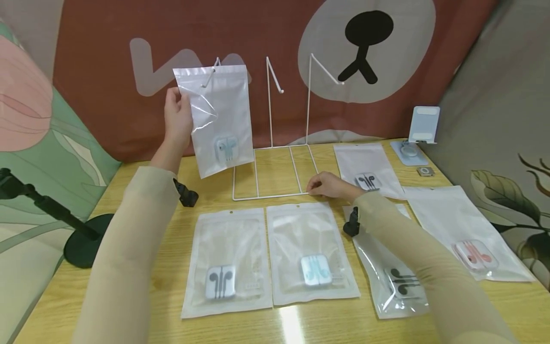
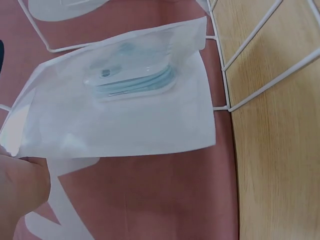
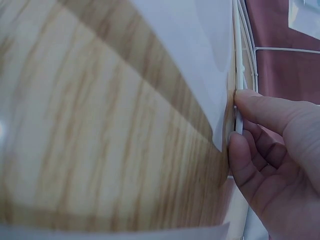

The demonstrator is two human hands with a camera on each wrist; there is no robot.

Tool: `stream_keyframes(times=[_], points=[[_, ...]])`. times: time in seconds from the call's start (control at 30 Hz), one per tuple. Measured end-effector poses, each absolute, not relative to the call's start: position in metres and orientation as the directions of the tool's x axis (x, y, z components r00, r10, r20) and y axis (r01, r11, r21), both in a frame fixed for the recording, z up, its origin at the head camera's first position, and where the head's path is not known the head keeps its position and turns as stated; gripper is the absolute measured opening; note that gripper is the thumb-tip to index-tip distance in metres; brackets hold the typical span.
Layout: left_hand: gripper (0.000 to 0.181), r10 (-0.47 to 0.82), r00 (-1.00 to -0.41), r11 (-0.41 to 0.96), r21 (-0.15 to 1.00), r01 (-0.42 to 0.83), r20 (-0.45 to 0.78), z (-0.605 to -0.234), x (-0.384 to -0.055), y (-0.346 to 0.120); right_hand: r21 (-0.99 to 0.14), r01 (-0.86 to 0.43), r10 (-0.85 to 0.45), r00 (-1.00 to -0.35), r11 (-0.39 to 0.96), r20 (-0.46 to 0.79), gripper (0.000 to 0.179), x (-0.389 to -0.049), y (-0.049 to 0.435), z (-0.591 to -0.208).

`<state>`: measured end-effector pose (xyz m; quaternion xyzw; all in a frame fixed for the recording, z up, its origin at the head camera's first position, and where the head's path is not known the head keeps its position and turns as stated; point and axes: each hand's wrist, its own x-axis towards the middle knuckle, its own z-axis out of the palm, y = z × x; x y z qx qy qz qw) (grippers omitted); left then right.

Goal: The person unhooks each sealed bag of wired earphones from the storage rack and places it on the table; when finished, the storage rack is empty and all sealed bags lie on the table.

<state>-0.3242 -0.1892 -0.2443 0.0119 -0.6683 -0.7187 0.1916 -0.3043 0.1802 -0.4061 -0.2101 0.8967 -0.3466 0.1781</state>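
Note:
A white plastic pouch (image 1: 227,107) with boxed light-blue earphones (image 1: 226,149) hangs at the left hook (image 1: 209,76) of a white wire display rack (image 1: 270,196). The hook's tip shows in front of the pouch's top. My left hand (image 1: 178,117) pinches the pouch by its upper left edge. In the left wrist view, the earphone case (image 2: 130,80) shows through the pouch, while most of that hand (image 2: 22,187) is cut off. My right hand (image 1: 328,185) pinches the front bar of the rack's base near its right corner. Thumb and fingers of the right hand (image 3: 280,150) lie against the white wire up close.
Two earphone pouches, one grey (image 1: 232,243) and one light blue (image 1: 307,243), lie before the rack. Other pouches lie right: black (image 1: 365,160), dark (image 1: 371,253) partly under my right arm, pink (image 1: 447,210). A phone stand (image 1: 423,124) stands back right; a black stand (image 1: 88,239) stands left.

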Motion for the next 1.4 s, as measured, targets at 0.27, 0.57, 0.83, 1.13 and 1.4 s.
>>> stream_keyframes(times=[0.27,0.57,0.83,1.13,1.4], points=[[0.017,-0.299,-0.936,-0.027,0.978,0.205,0.188,-0.248,-0.306,-0.193,-0.702,-0.242,-0.502,-0.844,0.67,-0.189,0.008,-0.304,0.182,-0.405],[0.016,-0.281,-0.927,-0.024,0.964,0.265,0.248,-0.249,-0.284,-0.195,-0.709,-0.259,-0.518,-0.838,0.656,-0.174,0.007,-0.307,0.184,-0.408],[0.017,-0.267,-0.928,-0.039,0.959,0.28,0.26,-0.252,-0.262,-0.198,-0.71,-0.249,-0.511,-0.84,0.659,-0.18,0.007,-0.305,0.182,-0.406],[0.019,-0.253,-0.93,-0.084,0.951,0.298,0.269,-0.25,-0.242,-0.199,-0.711,-0.261,-0.519,-0.838,0.652,-0.168,0.007,-0.304,0.183,-0.407],[0.018,-0.231,-0.915,-0.129,0.922,0.366,0.331,-0.245,-0.23,-0.198,-0.714,-0.243,-0.509,-0.842,0.657,-0.182,0.007,-0.303,0.183,-0.404]])
